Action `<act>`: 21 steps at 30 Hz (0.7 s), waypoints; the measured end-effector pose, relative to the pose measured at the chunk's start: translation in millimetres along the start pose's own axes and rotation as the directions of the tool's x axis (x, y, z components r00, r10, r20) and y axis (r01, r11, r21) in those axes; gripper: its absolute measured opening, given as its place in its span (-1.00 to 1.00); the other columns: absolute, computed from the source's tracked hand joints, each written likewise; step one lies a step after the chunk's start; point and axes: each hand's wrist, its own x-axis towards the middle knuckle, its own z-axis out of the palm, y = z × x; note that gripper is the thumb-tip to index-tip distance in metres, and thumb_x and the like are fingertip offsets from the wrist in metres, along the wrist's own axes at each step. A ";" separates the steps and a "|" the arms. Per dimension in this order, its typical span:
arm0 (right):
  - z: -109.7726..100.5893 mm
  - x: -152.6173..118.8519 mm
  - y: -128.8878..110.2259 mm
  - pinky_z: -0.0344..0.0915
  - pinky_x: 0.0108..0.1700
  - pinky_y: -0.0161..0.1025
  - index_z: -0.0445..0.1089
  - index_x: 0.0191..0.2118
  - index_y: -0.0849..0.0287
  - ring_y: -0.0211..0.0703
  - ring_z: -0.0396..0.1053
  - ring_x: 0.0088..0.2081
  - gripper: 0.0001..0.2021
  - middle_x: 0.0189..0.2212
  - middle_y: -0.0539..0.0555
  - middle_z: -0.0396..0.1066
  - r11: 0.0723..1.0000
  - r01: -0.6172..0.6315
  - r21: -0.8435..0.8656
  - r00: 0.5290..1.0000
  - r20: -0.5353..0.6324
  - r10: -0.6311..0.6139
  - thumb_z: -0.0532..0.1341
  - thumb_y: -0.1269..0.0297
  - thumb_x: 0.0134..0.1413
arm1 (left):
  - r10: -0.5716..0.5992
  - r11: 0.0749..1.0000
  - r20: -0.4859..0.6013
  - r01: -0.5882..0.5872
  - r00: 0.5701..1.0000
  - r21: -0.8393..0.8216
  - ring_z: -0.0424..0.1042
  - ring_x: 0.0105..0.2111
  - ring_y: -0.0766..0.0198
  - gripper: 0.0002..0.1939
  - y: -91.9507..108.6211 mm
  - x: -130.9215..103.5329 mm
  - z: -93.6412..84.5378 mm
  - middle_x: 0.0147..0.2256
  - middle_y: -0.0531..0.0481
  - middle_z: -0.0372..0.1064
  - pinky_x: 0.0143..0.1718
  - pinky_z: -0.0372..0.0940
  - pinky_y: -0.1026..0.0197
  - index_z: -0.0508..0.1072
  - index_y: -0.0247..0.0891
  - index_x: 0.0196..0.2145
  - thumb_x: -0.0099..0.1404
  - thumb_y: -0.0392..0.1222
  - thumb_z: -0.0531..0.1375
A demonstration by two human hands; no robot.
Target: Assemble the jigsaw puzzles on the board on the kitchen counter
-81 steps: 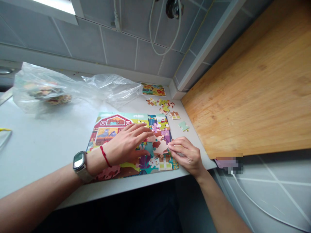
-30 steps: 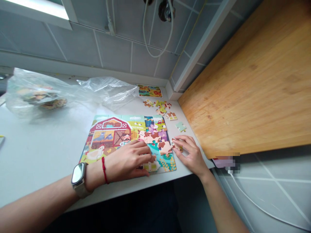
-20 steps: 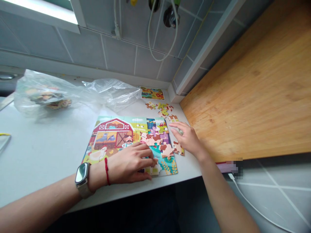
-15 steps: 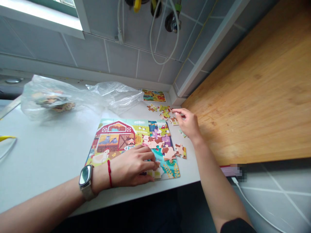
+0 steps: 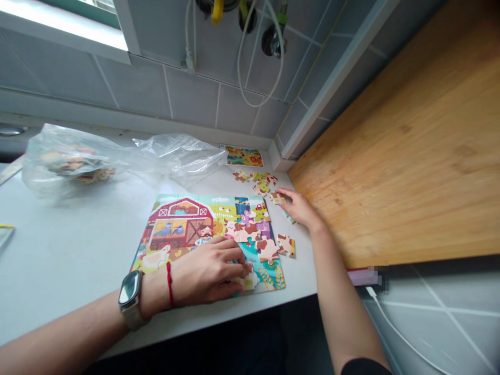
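My left hand (image 5: pixel 214 271), wearing a watch and a red cord, rests over the lower part of the farm jigsaw puzzle (image 5: pixel 164 242). Its fingers are curled around a pale puzzle piece (image 5: pixel 249 283), partly hidden beneath them. My right hand (image 5: pixel 300 208) reaches past the puzzle's right side, thumb and fingers apart at the edge of a brown-and-white puzzle piece (image 5: pixel 276 198). Two cow-patterned pieces lie near the puzzle's right edge: one (image 5: pixel 267 250) on top of it, the other (image 5: pixel 286 245) just beside it. A pale green piece (image 5: pixel 289 217) lies under my right hand.
Several loose pieces (image 5: pixel 261 182) lie behind the puzzle, near a small picture card (image 5: pixel 245 156). A clear plastic bag (image 5: pixel 175 153) with more pieces inside stands at the back left. A wooden panel (image 5: pixel 390 156) borders the right side; cables hang on the tiled wall.
My right hand has come down and nearer from the loose pieces at the back to the brown-and-white piece, its fingers spreading. My left hand stays on the puzzle. The view has shifted slightly.
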 end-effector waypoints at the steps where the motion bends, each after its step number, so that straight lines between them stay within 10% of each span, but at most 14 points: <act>1: -1.2 0.7 1.3 0.31 0.33 0.11 0.54 0.14 0.09 0.06 0.48 0.19 -0.55 0.15 0.18 0.54 1.000 0.001 0.004 1.000 0.006 -0.001 0.37 0.42 0.11 | 0.003 1.000 -0.006 -0.003 1.000 -0.004 0.48 -0.13 0.15 -0.86 0.1 0.2 -0.1 -0.11 -0.07 0.53 0.00 0.29 0.07 0.52 -0.18 -0.08 0.52 -0.12 0.20; 12: -3.1 2.3 -4.3 0.54 -0.05 -0.09 0.59 -0.09 0.14 -0.06 0.54 -0.14 -0.74 -0.12 0.13 0.51 0.981 0.036 0.192 0.980 -0.197 0.003 0.35 0.37 0.06 | -0.009 1.000 -0.013 0.009 1.000 -0.019 0.47 -0.15 0.15 -0.87 1.1 0.5 -0.2 -0.15 -0.06 0.53 -0.02 0.30 0.08 0.51 -0.18 -0.13 0.52 -0.12 0.20; 21: -5.4 3.8 -8.4 0.53 0.05 0.05 0.58 -0.14 0.16 0.06 0.61 -0.11 -0.70 -0.16 0.20 0.65 0.905 0.008 0.426 0.939 -0.315 0.139 0.37 0.08 0.09 | -0.015 0.999 -0.008 0.014 1.000 -0.038 0.47 -0.17 0.15 -0.90 2.3 2.2 -2.0 -0.19 -0.06 0.52 -0.05 0.29 0.09 0.48 -0.19 -0.14 0.53 -0.16 0.17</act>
